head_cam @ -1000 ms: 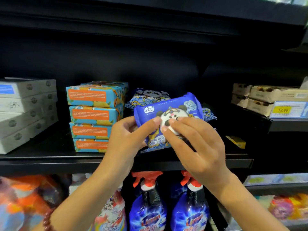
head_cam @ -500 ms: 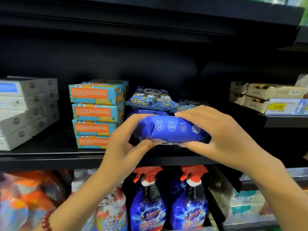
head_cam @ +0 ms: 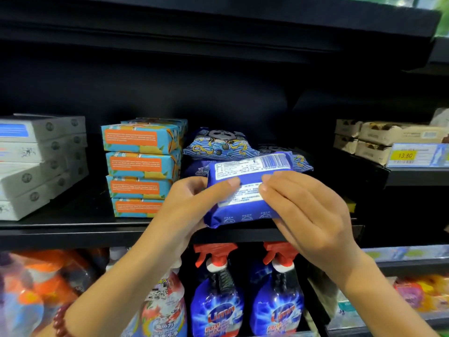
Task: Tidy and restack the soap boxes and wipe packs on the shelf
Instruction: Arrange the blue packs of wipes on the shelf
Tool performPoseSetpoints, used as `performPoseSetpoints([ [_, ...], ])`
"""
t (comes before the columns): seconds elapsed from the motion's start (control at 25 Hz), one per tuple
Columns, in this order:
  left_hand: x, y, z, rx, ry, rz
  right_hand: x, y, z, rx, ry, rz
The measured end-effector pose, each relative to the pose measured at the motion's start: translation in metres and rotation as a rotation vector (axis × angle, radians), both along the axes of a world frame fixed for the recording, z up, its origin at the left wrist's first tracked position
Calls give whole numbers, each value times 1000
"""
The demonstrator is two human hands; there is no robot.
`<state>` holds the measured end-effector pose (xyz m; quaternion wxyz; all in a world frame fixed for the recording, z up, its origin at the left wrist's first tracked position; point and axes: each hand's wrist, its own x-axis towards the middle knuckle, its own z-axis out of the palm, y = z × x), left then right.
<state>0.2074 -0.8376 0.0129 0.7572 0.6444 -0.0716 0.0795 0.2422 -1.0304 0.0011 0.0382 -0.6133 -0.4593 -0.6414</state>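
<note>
A blue wipe pack (head_cam: 245, 171) is held in front of the black shelf (head_cam: 73, 229), its back label and barcode facing me. My left hand (head_cam: 192, 205) grips its left end, thumb on the label. My right hand (head_cam: 306, 212) grips its right end, fingers over the label. Behind it lie more wipe packs (head_cam: 218, 144) with a panda print, one on top of another. To their left stands a stack of blue-and-orange soap boxes (head_cam: 143, 166). At far left, white soap boxes (head_cam: 36, 161) are stacked unevenly.
Beige boxes (head_cam: 379, 139) and a yellow price tag (head_cam: 405, 155) sit on the shelf at right. Below, two blue spray bottles (head_cam: 218, 293) with red triggers stand under the shelf edge, with orange packs (head_cam: 36, 288) at lower left. A small yellow item (head_cam: 351, 205) lies right of my hand.
Both hands have turned the wipe pack over: first its panda front faced me, then its edge, now its back label and barcode. The pack stayed at the shelf front.
</note>
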Motion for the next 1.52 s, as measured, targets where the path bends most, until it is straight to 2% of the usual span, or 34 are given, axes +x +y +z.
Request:
performPoseSetpoints([
  [0.08, -2, 3, -6, -71, -24, -3, 3, -2, 1, -67, 97, 44],
  [0.16, -2, 4, -14, -86, -128, 77, 3, -5, 5, -118, 230, 61],
  [0.32, -4, 5, -24, 90, -436, 172, -1, -7, 16, -60, 438, -9],
  [0.44, -5, 8, -27, 237, -567, 224, -5, -3, 17, -121, 424, -137],
  [0.6, -6, 8, -33, 391, -709, 269, -9, 6, 12, -44, 443, -94],
  [0.72, -6, 14, -42, 502, -657, 456, -5, 10, 5, 73, 430, -85],
  [0.84, -11, 28, -57, 717, -542, 677, 5, 17, -1, 137, 423, -133],
  [1.0, -14, 36, -74, 1083, -614, 709, 14, 36, -10, 95, 451, -178],
  [1.28, -11, 40, -77, 1089, -644, 707, 14, 49, -26, -12, 520, -200],
  [1.52, -11, 39, -76, 1067, -650, 721, 12, 57, -25, 20, 550, -231],
])
